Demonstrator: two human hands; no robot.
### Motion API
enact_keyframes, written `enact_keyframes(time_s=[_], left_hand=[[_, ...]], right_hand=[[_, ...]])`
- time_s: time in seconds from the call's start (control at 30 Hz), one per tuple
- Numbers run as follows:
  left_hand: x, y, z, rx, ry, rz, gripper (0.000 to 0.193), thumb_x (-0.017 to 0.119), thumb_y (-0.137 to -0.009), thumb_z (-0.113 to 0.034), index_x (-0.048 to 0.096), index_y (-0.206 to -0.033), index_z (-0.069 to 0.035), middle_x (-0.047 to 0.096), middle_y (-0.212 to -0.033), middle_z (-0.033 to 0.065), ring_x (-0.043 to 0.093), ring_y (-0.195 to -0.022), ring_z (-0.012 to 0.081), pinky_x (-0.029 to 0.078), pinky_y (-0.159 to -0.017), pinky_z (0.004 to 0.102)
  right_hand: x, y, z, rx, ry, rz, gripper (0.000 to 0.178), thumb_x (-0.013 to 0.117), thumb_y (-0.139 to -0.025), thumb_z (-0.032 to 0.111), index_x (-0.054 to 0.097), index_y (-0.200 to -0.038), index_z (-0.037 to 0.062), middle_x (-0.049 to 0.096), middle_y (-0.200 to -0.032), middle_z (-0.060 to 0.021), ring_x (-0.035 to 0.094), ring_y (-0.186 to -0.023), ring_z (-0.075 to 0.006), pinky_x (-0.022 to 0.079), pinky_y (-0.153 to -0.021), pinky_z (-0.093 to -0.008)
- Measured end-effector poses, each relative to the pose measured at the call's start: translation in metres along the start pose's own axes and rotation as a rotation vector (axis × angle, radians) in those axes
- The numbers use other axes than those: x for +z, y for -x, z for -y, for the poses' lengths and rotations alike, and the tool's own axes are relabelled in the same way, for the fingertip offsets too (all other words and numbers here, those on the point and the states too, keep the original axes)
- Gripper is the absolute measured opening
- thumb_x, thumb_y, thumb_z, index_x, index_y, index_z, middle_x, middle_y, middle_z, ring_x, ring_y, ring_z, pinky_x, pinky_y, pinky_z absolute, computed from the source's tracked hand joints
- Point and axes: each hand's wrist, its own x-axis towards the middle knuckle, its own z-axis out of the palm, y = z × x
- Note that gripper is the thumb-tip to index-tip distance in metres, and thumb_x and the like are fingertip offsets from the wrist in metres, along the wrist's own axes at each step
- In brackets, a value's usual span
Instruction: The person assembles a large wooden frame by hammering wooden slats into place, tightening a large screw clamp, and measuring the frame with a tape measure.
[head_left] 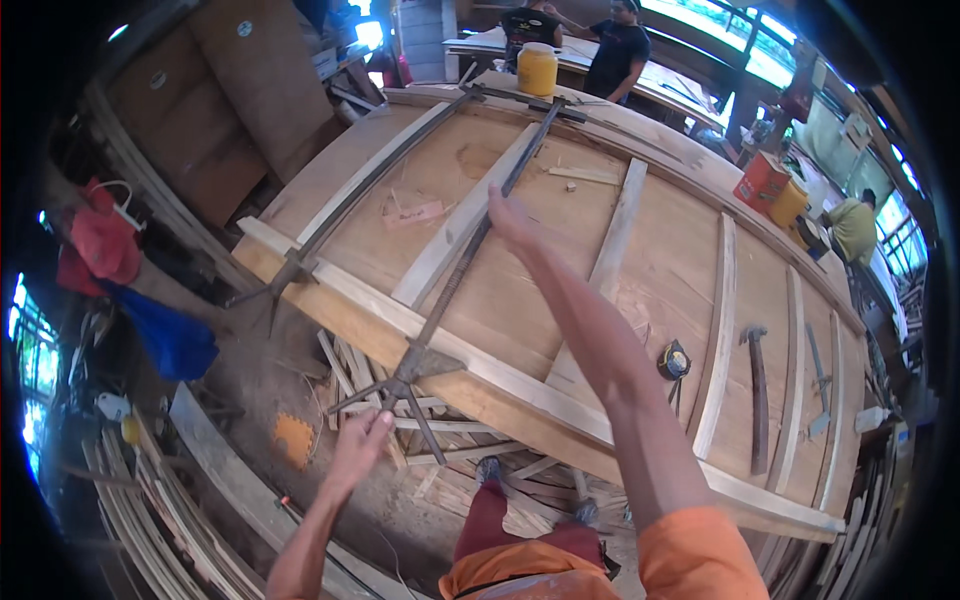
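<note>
A long bar clamp [460, 262] lies across a wooden frame [404, 318] of pale strips on a plywood panel. My left hand [362, 440] closes around the spoked handle end of this clamp, at the near edge. Farther up, my right hand [512, 220] is closed on the clamp's bar, its fingertips partly hidden. To the left, a second bar clamp [372, 190] spans the same frame. A tape measure [674, 359], a hammer [757, 395] and a long thin metal tool [818, 372] rest on the panel, right of my right arm.
A yellow tub [537, 70] stands at the far edge; a red box [762, 182] and another yellow container [788, 203] sit far right. Loose wood strips [160, 510] pile up lower left. Two people stand beyond the table, another sits far right. A blue bag [165, 335] hangs left.
</note>
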Motion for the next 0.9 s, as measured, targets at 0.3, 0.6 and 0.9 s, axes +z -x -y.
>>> enact_keyframes(time_s=[0.3, 0.6, 0.9], left_hand=[[0.000, -0.002, -0.029, 0.105, -0.276, -0.073, 0.038, 0.059, -0.108, -0.032, 0.068, -0.096, 0.002, 0.058, -0.070, 0.0027, 0.052, -0.064, 0.0115, 0.042, -0.059, 0.0346], [0.025, 0.026, -0.046, 0.038, -0.148, 0.023, 0.037, 0.059, -0.109, -0.031, 0.066, -0.094, 0.002, 0.055, -0.069, 0.0008, 0.047, -0.065, 0.0097, 0.040, -0.059, 0.0320], [0.064, 0.070, -0.049, -0.009, -0.091, 0.149, 0.032, 0.055, -0.112, -0.034, 0.059, -0.093, -0.008, 0.045, -0.071, -0.0085, 0.038, -0.056, 0.0016, 0.029, -0.048, 0.0228]], right_hand=[[0.020, -0.028, -0.015, 0.124, -0.585, -0.416, 0.057, 0.052, -0.105, 0.040, 0.069, -0.091, -0.0131, 0.070, -0.077, -0.0246, 0.070, -0.071, -0.0386, 0.053, -0.069, -0.0514], [-0.067, 0.034, 0.003, 0.180, -0.430, -0.510, 0.048, 0.053, -0.109, 0.035, 0.062, -0.075, 0.0021, 0.059, -0.060, -0.0097, 0.063, -0.054, -0.0244, 0.050, -0.054, -0.0424], [-0.117, 0.082, -0.050, 0.246, -0.306, -0.457, 0.053, 0.052, -0.106, 0.040, 0.068, -0.077, -0.0005, 0.069, -0.063, -0.0155, 0.070, -0.062, -0.0298, 0.055, -0.068, -0.0443]])
